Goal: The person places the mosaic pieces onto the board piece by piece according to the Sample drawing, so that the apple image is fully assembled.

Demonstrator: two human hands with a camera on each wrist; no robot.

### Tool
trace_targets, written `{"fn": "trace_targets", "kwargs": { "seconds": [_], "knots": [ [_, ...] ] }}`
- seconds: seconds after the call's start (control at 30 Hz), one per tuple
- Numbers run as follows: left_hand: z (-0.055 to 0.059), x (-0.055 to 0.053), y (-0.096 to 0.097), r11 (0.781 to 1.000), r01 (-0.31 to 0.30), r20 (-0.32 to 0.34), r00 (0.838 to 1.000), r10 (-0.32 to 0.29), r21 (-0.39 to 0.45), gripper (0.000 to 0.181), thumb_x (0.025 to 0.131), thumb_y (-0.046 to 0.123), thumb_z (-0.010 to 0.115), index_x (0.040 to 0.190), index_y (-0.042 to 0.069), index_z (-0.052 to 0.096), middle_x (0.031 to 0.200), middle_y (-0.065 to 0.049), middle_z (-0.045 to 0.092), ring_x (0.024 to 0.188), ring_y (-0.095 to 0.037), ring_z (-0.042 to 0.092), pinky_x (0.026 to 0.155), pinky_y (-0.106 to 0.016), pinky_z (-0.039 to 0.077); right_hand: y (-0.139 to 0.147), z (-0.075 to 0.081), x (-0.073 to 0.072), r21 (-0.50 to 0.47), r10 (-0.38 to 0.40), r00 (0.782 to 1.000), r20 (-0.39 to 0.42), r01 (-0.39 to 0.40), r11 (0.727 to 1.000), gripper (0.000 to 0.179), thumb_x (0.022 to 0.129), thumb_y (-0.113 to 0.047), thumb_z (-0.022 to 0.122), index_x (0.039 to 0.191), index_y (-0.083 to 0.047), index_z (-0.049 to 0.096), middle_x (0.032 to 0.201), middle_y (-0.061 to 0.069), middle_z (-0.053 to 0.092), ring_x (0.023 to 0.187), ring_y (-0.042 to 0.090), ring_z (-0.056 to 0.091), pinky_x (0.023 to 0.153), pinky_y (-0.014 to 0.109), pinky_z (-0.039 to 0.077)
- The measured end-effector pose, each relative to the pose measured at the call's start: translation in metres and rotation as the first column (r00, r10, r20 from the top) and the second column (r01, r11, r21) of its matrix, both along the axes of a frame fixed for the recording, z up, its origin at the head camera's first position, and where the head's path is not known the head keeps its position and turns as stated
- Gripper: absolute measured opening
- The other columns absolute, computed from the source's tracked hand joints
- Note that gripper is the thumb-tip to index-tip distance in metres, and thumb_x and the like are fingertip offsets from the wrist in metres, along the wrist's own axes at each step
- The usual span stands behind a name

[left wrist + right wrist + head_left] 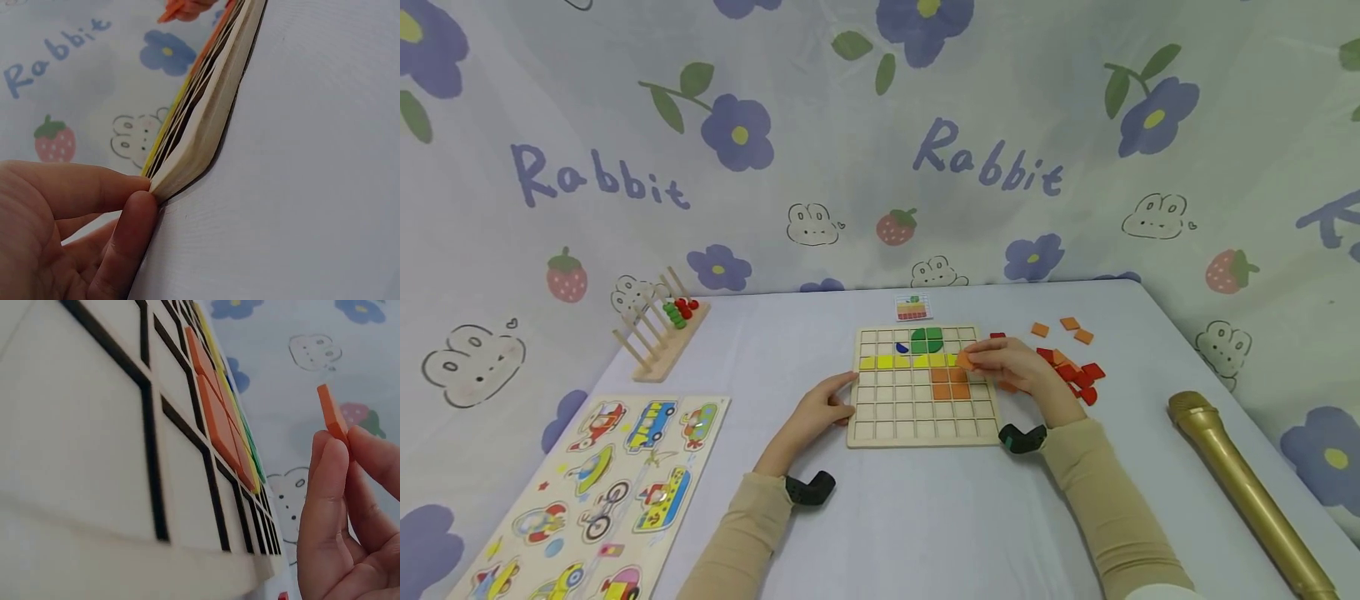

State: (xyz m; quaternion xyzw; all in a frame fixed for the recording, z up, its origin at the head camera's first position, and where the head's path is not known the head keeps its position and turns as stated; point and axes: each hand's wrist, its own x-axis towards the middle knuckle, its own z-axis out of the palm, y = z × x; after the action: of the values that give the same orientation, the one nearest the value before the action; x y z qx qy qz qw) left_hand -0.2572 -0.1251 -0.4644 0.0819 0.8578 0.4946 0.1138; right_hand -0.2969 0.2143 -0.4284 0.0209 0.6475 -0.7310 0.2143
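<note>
A wooden grid board (880, 427) lies on the table, with green, blue, yellow and orange pieces in some of its cells. My left hand (814, 412) touches the board's left edge; in the left wrist view the index finger and thumb (134, 234) meet that edge. Over the board's right part, my right hand (1017, 367) pinches an orange tile (333, 414) between fingertips and thumb. The tile is held on edge, apart from the board in the right wrist view. Orange tiles (950, 384) form a block in the grid just below the yellow row (886, 362).
Loose red pieces (1084, 379) and orange tiles (1070, 322) lie right of the board. A small pattern card (913, 307) stands behind it. To the left are a peg rack with beads (666, 342) and a vehicle puzzle (625, 454); a gold microphone (1240, 475) lies far right.
</note>
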Motion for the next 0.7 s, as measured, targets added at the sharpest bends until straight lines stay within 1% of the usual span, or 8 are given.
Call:
{"fn": "trace_targets", "kwargs": {
  "seconds": [0.07, 0.13, 0.23, 0.4, 0.5, 0.6, 0.63, 0.7],
  "knots": [
    [-0.001, 0.0, 0.0, 1.0, 0.001, -0.001, 1.0, -0.001, 0.002, 0.058, 0.083, 0.006, 0.064, 0.137, 0.013, 0.046, 0.074, -0.007, 0.054, 0.064, -0.014, 0.054, 0.061, -0.026, 0.045, -0.005, 0.001, 0.0, 0.003, 0.016, 1.0, -0.013, -0.016, 1.0, 0.014, 0.088, 0.002, 0.057, 0.098, -0.004, 0.065, 0.089, 0.001, 0.066, 0.077, 0.01, 0.064, 0.076, 0.027, 0.052],
    [0.0, -0.001, 0.0, 1.0, -0.001, 0.0, 1.0, 0.001, 0.003, 0.058, 0.083, 0.006, 0.065, 0.137, 0.013, 0.045, 0.074, -0.007, 0.054, 0.064, -0.014, 0.054, 0.061, -0.026, 0.044, -0.012, 0.002, 0.0, 0.029, 0.041, 0.999, -0.026, -0.041, 0.999, 0.017, 0.088, 0.001, 0.057, 0.105, 0.0, 0.062, 0.091, 0.002, 0.064, 0.079, 0.01, 0.064, 0.076, 0.027, 0.052],
    [0.0, 0.0, 0.0, 1.0, -0.004, 0.004, 1.0, 0.004, 0.0, 0.058, 0.083, 0.006, 0.065, 0.137, 0.013, 0.045, 0.074, -0.007, 0.054, 0.064, -0.014, 0.054, 0.061, -0.026, 0.044, -0.024, 0.003, -0.003, 0.124, 0.06, 0.998, -0.037, -0.055, 0.991, 0.025, 0.086, -0.004, 0.061, 0.11, 0.004, 0.06, 0.094, 0.003, 0.063, 0.079, 0.011, 0.064, 0.075, 0.026, 0.052],
    [0.002, 0.001, 0.0, 1.0, -0.011, 0.004, 1.0, 0.011, 0.001, 0.058, 0.083, 0.006, 0.065, 0.137, 0.013, 0.045, 0.074, -0.007, 0.054, 0.064, -0.014, 0.054, 0.061, -0.026, 0.044, -0.045, 0.003, -0.014, 0.301, 0.059, 0.997, -0.05, -0.041, 0.953, 0.027, 0.081, -0.008, 0.07, 0.104, 0.003, 0.064, 0.092, 0.005, 0.066, 0.077, 0.013, 0.064, 0.073, 0.025, 0.052],
    [0.003, 0.002, 0.0, 1.0, -0.011, 0.003, 1.0, 0.011, 0.002, 0.059, 0.083, 0.006, 0.065, 0.137, 0.013, 0.045, 0.074, -0.007, 0.054, 0.064, -0.014, 0.054, 0.061, -0.026, 0.045, -0.054, 0.002, -0.019, 0.355, 0.102, 0.993, -0.065, -0.072, 0.932, 0.025, 0.081, -0.007, 0.069, 0.103, 0.004, 0.066, 0.091, 0.006, 0.068, 0.076, 0.012, 0.065, 0.073, 0.027, 0.052],
    [0.004, 0.002, 0.0, 1.0, -0.008, 0.007, 1.0, 0.008, 0.006, 0.059, 0.082, 0.006, 0.065, 0.137, 0.012, 0.045, 0.074, -0.007, 0.054, 0.064, -0.014, 0.054, 0.062, -0.026, 0.045, -0.062, 0.0, -0.021, 0.382, 0.139, 0.987, -0.077, -0.099, 0.919, 0.025, 0.081, -0.004, 0.068, 0.103, 0.007, 0.065, 0.089, 0.006, 0.068, 0.074, 0.012, 0.065, 0.073, 0.028, 0.053],
    [0.004, 0.002, 0.0, 1.0, -0.007, 0.009, 1.0, 0.006, 0.008, 0.059, 0.082, 0.006, 0.065, 0.137, 0.013, 0.045, 0.075, -0.007, 0.054, 0.065, -0.014, 0.055, 0.062, -0.026, 0.046, -0.064, 0.0, -0.021, 0.391, 0.147, 0.985, -0.084, -0.103, 0.914, 0.025, 0.081, -0.003, 0.068, 0.103, 0.008, 0.065, 0.089, 0.007, 0.068, 0.073, 0.012, 0.065, 0.072, 0.028, 0.053],
    [0.004, 0.002, 0.0, 1.0, -0.005, 0.012, 1.0, 0.005, 0.01, 0.059, 0.082, 0.006, 0.065, 0.137, 0.013, 0.045, 0.074, -0.008, 0.054, 0.064, -0.014, 0.055, 0.062, -0.026, 0.046, -0.067, 0.0, -0.022, 0.412, 0.138, 0.986, -0.088, -0.091, 0.907, 0.024, 0.081, -0.003, 0.068, 0.102, 0.008, 0.065, 0.088, 0.007, 0.067, 0.071, 0.011, 0.065, 0.071, 0.028, 0.053]
  ]
}}
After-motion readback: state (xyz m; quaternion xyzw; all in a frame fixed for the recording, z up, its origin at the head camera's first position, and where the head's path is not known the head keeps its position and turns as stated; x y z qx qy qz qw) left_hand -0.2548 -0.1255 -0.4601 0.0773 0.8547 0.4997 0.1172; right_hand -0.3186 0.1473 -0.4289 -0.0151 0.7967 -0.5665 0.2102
